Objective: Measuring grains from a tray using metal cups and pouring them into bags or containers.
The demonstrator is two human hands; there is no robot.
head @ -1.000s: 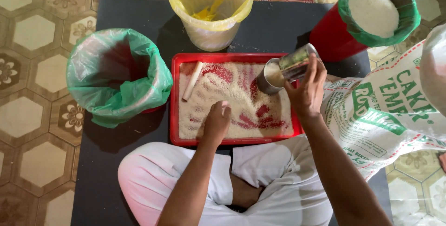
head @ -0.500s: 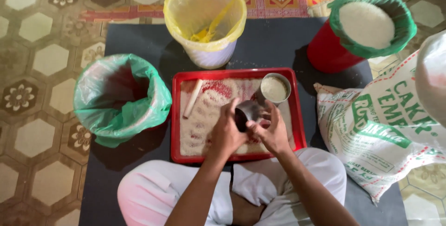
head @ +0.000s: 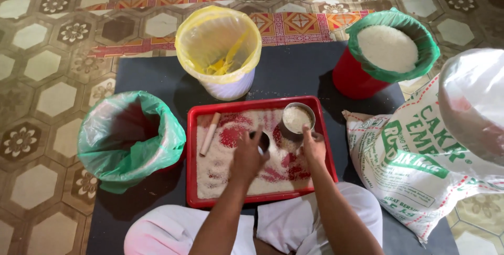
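Head view: left hand (head: 247, 156) grips a small dark cup (head: 261, 140) over the rice-strewn red tray (head: 191, 152); right hand (head: 314, 147) rests open beside a rice-filled metal tin (head: 297, 119). Wooden stick (head: 210, 134) lies left.

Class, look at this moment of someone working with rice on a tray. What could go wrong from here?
1. The metal cup stands full near the red tray rim; the right hand beside it might tip it.
2. The left hand holds a small dark scoop over loose rice, which could scatter onto the dark mat.
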